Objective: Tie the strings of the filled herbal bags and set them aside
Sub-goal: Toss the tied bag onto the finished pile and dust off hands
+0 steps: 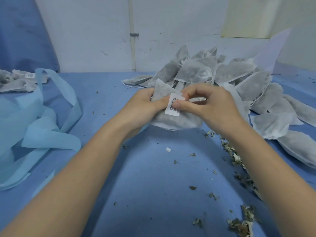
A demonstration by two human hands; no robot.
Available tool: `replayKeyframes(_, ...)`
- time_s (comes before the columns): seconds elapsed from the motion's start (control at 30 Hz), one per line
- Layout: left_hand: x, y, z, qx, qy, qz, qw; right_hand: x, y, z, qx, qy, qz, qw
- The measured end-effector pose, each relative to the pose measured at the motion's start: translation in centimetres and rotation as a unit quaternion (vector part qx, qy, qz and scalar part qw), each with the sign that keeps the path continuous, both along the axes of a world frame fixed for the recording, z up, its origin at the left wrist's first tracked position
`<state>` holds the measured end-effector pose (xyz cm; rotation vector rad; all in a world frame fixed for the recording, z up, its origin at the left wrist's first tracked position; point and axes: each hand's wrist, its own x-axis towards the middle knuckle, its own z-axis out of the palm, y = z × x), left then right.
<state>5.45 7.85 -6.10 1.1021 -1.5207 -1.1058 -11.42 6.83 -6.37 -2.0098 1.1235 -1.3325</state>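
A filled white herbal bag point(172, 119) sits at the table's middle between both my hands. My left hand point(145, 105) grips its upper left side, fingers curled round the cloth. My right hand point(208, 104) pinches the bag's neck, with the thumb pressed on a white barcode label point(173, 106) stuck on the bag. The bag's string is hidden under my fingers. A large heap of filled bags point(222, 74) lies just behind and to the right, loose strings trailing from it.
A few labelled bags point(18, 81) lie at the far left edge. Light blue cloth strips point(42, 120) are piled on the left. Spilled dried herb bits point(239, 168) scatter along the right of the blue table cover point(145, 177). A white wall stands behind.
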Motion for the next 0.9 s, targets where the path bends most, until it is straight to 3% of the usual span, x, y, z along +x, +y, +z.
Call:
replayKeyframes(0.2, 0.2, 0.0, 0.0, 0.053, 0.064, -0.03, 0.996, 0.3, -0.2, -0.4, 0.017, -0.015, -0.031, 0.999)
replayKeyframes(0.47, -0.1, 0.1, -0.2, 0.031, -0.001, -0.002, 1.0, 0.4, -0.4, -0.8, 0.094, -0.151, 0.046, 0.983)
replayKeyframes(0.63, -0.7, 0.4, -0.4, 0.035, -0.01, -0.004, 0.999, 1.2, -0.6, -1.1, 0.064, -0.195, -0.001, 0.979)
replayKeyframes(0.8, -1.0, 0.3, -0.6, 0.045, 0.032, 0.01, 0.998, 1.7, -0.9, -1.6, 0.0, -0.204, -0.045, 0.978)
replayKeyframes(0.9, -1.2, 0.2, -0.6, 0.065, 0.084, 0.036, 0.994, 1.5, -0.6, -1.8, 0.036, -0.171, -0.002, 0.985)
